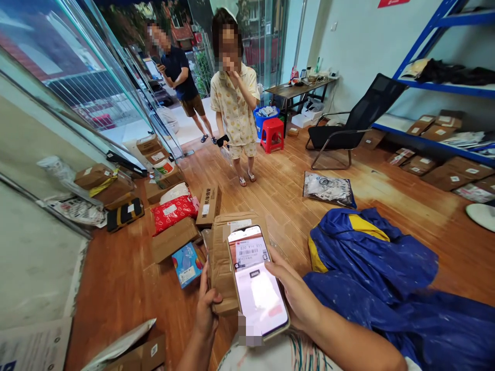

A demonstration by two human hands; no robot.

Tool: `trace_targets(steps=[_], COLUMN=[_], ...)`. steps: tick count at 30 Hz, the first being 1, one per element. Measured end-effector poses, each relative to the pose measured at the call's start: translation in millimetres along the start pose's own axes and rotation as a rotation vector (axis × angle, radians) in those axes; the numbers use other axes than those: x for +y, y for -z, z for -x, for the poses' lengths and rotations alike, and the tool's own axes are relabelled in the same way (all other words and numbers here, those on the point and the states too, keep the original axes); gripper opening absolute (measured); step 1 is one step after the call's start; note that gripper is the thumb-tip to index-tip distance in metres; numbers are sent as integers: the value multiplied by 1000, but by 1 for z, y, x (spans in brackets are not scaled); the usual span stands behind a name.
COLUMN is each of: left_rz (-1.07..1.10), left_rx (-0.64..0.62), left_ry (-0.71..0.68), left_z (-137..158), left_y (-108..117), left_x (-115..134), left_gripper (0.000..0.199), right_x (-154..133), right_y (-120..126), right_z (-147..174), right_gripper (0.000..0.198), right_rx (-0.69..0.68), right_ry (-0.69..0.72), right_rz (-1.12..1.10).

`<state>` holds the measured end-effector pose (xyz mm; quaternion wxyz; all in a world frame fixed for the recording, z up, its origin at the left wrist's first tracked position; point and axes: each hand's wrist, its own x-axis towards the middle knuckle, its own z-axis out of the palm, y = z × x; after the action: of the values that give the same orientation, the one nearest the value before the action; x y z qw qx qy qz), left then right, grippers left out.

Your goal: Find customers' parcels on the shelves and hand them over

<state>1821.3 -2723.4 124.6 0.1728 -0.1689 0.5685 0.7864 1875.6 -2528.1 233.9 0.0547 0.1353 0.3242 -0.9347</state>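
My left hand grips the left side of a brown cardboard box, its thumb pressed on the near face. In my right hand is a smartphone, held over the box with the thumb at the screen's right edge. The lit screen shows a shipping label with printed numbers and a barcode in its upper part. A white label on the box shows just beyond the phone's top edge. The phone hides much of the box's face.
Parcels, including a red heart-patterned package and a blue box, lie left on the wooden floor. A blue tarp sack is at right. A person stands ahead; another person is by the doorway. A black chair stands near blue shelves.
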Motion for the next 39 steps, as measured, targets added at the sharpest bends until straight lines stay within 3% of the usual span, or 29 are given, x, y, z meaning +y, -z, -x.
trace_targets(steps=[7, 12, 14, 17, 20, 23, 27, 30, 34, 39], left_rz=[-2, -31, -32, -36, -78, -126, -194, -232, -202, -239], left_rx=[27, 88, 94, 94, 117, 122, 134, 61, -158, -453], left_ry=[40, 144, 170, 191, 188, 132, 47, 54, 152, 223], left_z=[-10, -8, -9, -16, -27, -35, -30, -21, -12, -6], left_y=[4, -6, -10, -14, -17, -28, -57, -85, -120, -165], left_x=[-11, -16, -20, -30, -41, -49, -57, -63, -67, -58], left_gripper=[95, 95, 93, 92, 93, 89, 86, 87, 89, 100], right_x=[3, 7, 4, -9, -25, -32, -20, 2, 24, 29], right_y=[41, 65, 73, 91, 125, 172, 235, 268, 285, 292], right_z=[-50, -73, -74, -67, -51, -28, 0, 17, 40, 67], right_gripper=[35, 41, 46, 53, 55, 70, 70, 58, 45, 40], right_rx=[270, 362, 352, 235, 147, 121, 237, 365, 419, 652], right_ry=[-103, -193, -230, -225, -181, -162, -138, -238, -410, -184], right_rz=[-18, -115, -173, -291, -348, -350, -337, -318, -305, -217])
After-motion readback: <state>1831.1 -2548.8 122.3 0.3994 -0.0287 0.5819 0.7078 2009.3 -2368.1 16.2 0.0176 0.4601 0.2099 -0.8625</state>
